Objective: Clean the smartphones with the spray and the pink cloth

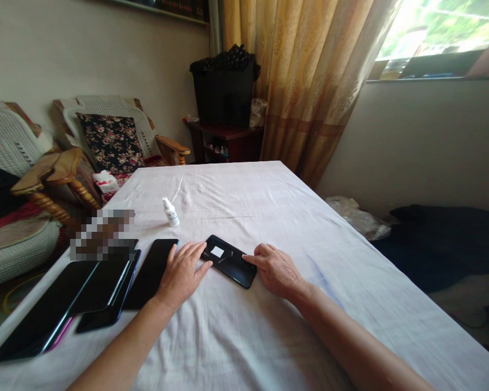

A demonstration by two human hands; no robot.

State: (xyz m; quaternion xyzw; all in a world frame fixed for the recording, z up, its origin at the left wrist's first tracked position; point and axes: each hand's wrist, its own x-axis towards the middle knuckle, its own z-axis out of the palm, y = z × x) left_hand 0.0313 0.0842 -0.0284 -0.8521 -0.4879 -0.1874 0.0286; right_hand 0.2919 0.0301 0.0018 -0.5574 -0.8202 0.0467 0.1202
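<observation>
A black phone (233,265) lies flat on the white sheet (269,217), with a small white square (217,251) on its screen. My left hand (182,271) rests flat at the phone's left end, its fingers stretched out and touching that end. My right hand (274,267) sits at the phone's right edge with the fingers curled and the index fingertip pressing on the phone. Neither hand lifts anything.
Several dark phones (89,293) lie in a row at the left of the sheet, one (152,271) under my left wrist. A small white bottle (170,212) stands behind them. Wooden chairs (106,141) are at the left, dark bedding (444,239) at the right.
</observation>
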